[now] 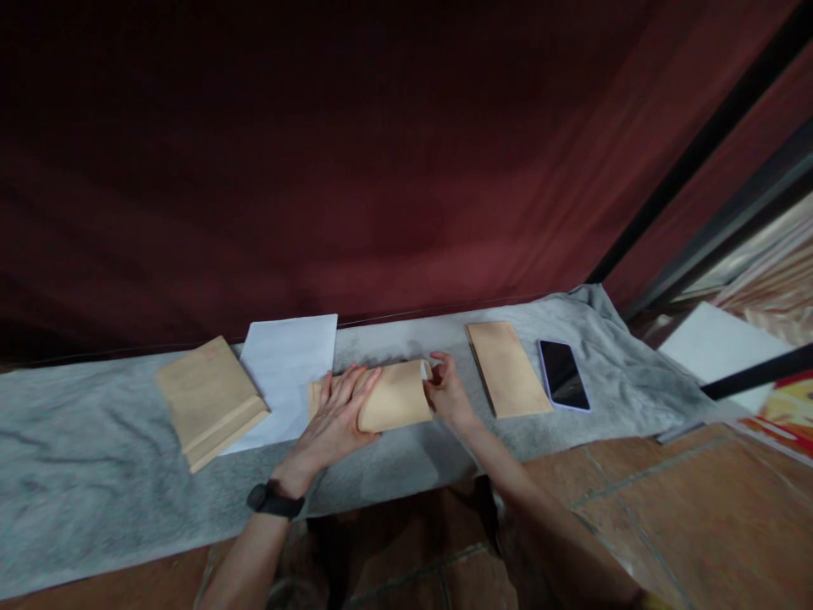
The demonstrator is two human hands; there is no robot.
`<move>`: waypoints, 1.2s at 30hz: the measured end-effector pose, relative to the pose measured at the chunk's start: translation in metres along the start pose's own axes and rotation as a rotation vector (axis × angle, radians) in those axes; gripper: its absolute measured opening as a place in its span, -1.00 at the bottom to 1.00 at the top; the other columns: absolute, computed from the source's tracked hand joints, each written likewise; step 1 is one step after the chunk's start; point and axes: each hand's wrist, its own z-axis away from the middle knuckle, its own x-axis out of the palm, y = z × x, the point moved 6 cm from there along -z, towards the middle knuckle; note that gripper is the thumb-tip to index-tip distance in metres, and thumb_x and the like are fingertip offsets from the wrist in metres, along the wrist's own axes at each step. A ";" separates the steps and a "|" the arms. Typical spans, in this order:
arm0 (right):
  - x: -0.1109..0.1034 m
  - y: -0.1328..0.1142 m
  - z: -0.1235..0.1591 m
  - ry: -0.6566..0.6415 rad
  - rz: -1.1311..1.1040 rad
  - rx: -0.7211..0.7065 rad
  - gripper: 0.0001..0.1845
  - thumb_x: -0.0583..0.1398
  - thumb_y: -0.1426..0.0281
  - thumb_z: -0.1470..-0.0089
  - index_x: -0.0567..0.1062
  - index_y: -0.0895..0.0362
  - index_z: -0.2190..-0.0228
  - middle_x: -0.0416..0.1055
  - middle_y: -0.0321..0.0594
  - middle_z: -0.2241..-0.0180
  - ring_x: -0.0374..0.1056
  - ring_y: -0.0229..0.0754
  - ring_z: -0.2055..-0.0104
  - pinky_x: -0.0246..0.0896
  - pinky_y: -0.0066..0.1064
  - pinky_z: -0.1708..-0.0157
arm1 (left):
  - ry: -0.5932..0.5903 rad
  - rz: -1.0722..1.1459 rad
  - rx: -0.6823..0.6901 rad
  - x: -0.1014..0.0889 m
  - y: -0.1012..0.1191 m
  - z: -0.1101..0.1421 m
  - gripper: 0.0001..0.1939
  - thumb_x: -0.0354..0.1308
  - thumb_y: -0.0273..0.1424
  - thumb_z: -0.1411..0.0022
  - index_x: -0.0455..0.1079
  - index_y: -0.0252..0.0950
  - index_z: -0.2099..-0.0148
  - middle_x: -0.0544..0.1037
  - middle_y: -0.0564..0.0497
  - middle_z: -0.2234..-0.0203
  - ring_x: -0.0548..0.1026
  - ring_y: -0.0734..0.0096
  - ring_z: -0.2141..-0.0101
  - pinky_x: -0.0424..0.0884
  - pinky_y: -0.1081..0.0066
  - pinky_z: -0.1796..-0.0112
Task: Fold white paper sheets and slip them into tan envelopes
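A brown paper envelope [397, 398] lies lengthwise in front of me on the grey cloth. My left hand [343, 415], with a black band on its wrist, rests flat across the envelope's left part, fingers stretched out. At the envelope's right end, my right hand [447, 394] has its fingers bent around the edge, gripping it. Something white [424, 370] shows at that end, partly hidden by the fingers. Left of my hands, a stack of brown envelopes [209, 390] overlaps white paper sheets [289, 364]. More brown envelopes [510, 370] lie to the right of my right hand.
A phone [564, 375] in a light purple case lies on the grey cloth [635, 381] at the right. Behind the long narrow surface hangs a dark red curtain [406, 169]. A black pole [699, 144] slants at the right, and tiled floor [686, 500] shows below.
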 end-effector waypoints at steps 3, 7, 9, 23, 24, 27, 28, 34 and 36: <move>0.005 0.002 -0.002 -0.114 -0.106 0.089 -0.68 0.32 0.35 0.19 0.52 0.05 0.28 0.47 -0.41 0.51 0.35 -0.25 0.49 0.26 -0.47 0.48 | 0.003 -0.003 0.013 0.001 0.001 0.000 0.17 0.36 -0.23 -0.09 -0.31 -0.12 -0.53 0.09 -0.25 -0.41 -0.02 -0.17 -0.41 -0.25 -0.26 -0.33; 0.005 -0.002 -0.002 -0.158 -0.161 0.143 -0.82 0.34 0.25 0.21 0.52 0.08 0.55 0.50 -0.39 0.60 0.37 -0.24 0.53 0.28 -0.44 0.48 | -0.003 0.015 0.009 0.000 0.001 0.000 0.16 0.37 -0.20 -0.11 -0.31 -0.08 -0.53 -0.02 -0.23 -0.45 -0.09 -0.20 -0.43 -0.24 -0.27 -0.33; 0.003 -0.004 -0.001 -0.138 -0.190 0.163 -0.78 0.35 0.21 0.24 0.52 0.09 0.56 0.52 -0.38 0.60 0.38 -0.24 0.54 0.30 -0.43 0.48 | 0.024 0.045 -0.010 -0.004 0.002 -0.001 0.12 0.36 -0.16 -0.15 -0.30 -0.06 -0.53 -0.06 -0.22 -0.46 -0.11 -0.19 -0.43 -0.23 -0.28 -0.33; 0.001 -0.003 0.023 0.095 -0.382 0.206 -0.70 0.28 0.24 0.20 0.51 0.06 0.33 0.62 -0.21 0.30 0.50 -0.09 0.28 0.40 -0.33 0.32 | 0.227 1.659 -0.835 0.049 0.038 0.005 -0.47 0.39 -0.19 -0.14 0.31 -0.23 -0.07 0.61 -0.12 0.16 0.64 0.16 0.16 0.56 0.13 0.07; 0.004 -0.002 0.026 0.088 -0.382 0.206 -0.69 0.28 0.24 0.19 0.52 0.06 0.31 0.62 -0.21 0.29 0.50 -0.09 0.28 0.40 -0.33 0.30 | 0.149 1.775 -0.831 0.055 0.050 0.003 -0.46 0.44 -0.26 -0.08 0.33 -0.23 -0.05 0.62 -0.11 0.14 0.65 0.15 0.18 0.57 0.14 0.10; 0.011 0.000 0.034 0.064 -0.378 0.221 -0.67 0.30 0.24 0.18 0.53 0.05 0.29 0.62 -0.24 0.28 0.49 -0.12 0.28 0.41 -0.35 0.29 | 0.092 1.919 -0.855 0.063 0.069 0.000 -0.48 0.46 -0.43 -0.02 0.38 -0.24 -0.02 0.64 -0.10 0.12 0.66 0.18 0.20 0.59 0.21 0.16; 0.012 0.000 0.035 0.053 -0.378 0.229 -0.66 0.31 0.24 0.19 0.54 0.06 0.28 0.61 -0.24 0.29 0.49 -0.12 0.28 0.41 -0.35 0.31 | 0.104 1.921 -0.870 0.063 0.069 0.000 -0.50 0.44 -0.47 -0.01 0.39 -0.25 -0.01 0.65 -0.09 0.14 0.66 0.21 0.23 0.59 0.26 0.19; 0.003 -0.006 0.037 -0.097 -0.344 0.309 -0.70 0.34 0.25 0.22 0.51 0.06 0.36 0.57 -0.27 0.34 0.49 -0.14 0.32 0.49 -0.31 0.30 | 0.166 1.777 -0.843 0.052 0.040 0.002 -0.49 0.42 -0.54 0.03 0.40 -0.28 0.00 0.63 0.03 0.36 0.56 0.49 0.50 0.43 0.53 0.45; -0.007 -0.008 0.037 -0.119 -0.333 0.333 -0.66 0.37 0.30 0.28 0.52 0.06 0.34 0.55 -0.32 0.36 0.49 -0.16 0.34 0.48 -0.34 0.33 | 0.117 1.738 -0.815 0.047 0.031 0.004 -0.46 0.44 -0.53 0.07 0.41 -0.29 0.00 0.61 0.05 0.39 0.52 0.53 0.53 0.38 0.55 0.48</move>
